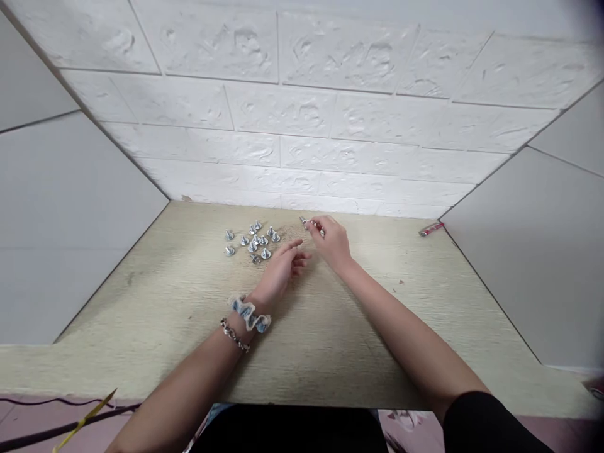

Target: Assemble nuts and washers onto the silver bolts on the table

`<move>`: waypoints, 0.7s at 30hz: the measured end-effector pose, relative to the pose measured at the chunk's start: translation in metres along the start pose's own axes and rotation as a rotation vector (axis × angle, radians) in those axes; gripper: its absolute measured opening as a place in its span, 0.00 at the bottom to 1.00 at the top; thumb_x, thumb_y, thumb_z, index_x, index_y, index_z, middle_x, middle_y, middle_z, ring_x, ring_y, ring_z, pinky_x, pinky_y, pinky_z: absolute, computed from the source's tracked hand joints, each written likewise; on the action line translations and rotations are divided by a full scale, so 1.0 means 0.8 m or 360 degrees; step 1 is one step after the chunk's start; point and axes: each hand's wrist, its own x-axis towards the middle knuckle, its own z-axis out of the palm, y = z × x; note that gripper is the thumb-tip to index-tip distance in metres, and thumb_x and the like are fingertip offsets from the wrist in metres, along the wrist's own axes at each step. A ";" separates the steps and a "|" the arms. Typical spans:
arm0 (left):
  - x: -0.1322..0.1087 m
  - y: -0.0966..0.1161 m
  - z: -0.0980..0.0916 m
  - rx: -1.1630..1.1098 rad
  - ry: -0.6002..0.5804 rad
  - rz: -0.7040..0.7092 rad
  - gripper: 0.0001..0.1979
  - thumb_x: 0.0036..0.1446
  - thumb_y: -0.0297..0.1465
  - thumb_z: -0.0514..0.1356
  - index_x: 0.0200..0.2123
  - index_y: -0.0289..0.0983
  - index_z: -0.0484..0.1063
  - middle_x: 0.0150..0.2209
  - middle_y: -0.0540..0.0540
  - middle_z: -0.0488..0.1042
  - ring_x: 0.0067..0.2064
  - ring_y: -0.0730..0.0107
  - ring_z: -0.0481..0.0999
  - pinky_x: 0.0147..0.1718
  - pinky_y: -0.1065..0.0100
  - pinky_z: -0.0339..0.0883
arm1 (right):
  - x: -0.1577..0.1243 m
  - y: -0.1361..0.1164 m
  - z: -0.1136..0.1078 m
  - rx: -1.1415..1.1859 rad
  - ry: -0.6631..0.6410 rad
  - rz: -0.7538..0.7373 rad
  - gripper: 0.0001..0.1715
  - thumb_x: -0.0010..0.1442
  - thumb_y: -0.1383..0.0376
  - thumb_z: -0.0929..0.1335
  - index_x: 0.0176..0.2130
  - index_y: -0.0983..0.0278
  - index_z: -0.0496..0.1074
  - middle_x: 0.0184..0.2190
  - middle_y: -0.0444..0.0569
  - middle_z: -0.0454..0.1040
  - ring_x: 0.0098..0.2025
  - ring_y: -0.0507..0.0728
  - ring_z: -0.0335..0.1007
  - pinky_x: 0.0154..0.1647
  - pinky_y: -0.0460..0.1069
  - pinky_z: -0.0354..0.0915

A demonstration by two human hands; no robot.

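Note:
My right hand (329, 240) is closed on a small silver metal screw (303, 221), whose tip sticks out to the left of the fingers. Another bit of metal shows below the fingertips. Beside it, lower and to the left, my left hand (284, 264) rests just over the wooden surface, fingers apart and holding nothing visible. Several silver screws with washers (255, 240) stand in a loose group to the left of my left hand. A scrunchie (248, 313) and a chain bracelet (234, 335) are on my left wrist.
The pale wooden table (155, 302) meets a white brick-patterned wall (306, 113) at the back, with grey panels on both sides. A red and silver object (431, 229) lies at the back right corner. Small dark specks (401, 282) lie right of centre.

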 end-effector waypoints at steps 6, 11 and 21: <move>0.008 -0.008 -0.001 -0.0486 -0.0082 -0.0035 0.05 0.54 0.28 0.60 0.28 0.32 0.70 0.24 0.51 0.68 0.24 0.82 0.66 0.20 0.80 0.57 | -0.047 -0.014 0.006 0.0245 -0.0165 -0.0265 0.16 0.64 0.56 0.60 0.38 0.62 0.73 0.34 0.49 0.73 0.39 0.55 0.68 0.43 0.48 0.63; 0.013 -0.010 -0.009 -0.0494 -0.0030 -0.0052 0.07 0.53 0.30 0.62 0.31 0.30 0.73 0.25 0.50 0.70 0.24 0.84 0.66 0.22 0.82 0.60 | -0.037 0.014 0.009 0.0283 -0.0240 -0.0197 0.20 0.65 0.57 0.58 0.45 0.65 0.71 0.40 0.52 0.73 0.43 0.56 0.67 0.47 0.50 0.64; 0.013 -0.016 -0.005 -0.0344 0.0003 -0.0159 0.15 0.54 0.39 0.62 0.29 0.31 0.72 0.19 0.53 0.66 0.19 0.85 0.61 0.16 0.82 0.54 | -0.031 0.039 0.014 -0.0474 -0.0349 0.0327 0.23 0.62 0.58 0.60 0.53 0.64 0.67 0.66 0.56 0.46 0.65 0.69 0.42 0.62 0.68 0.41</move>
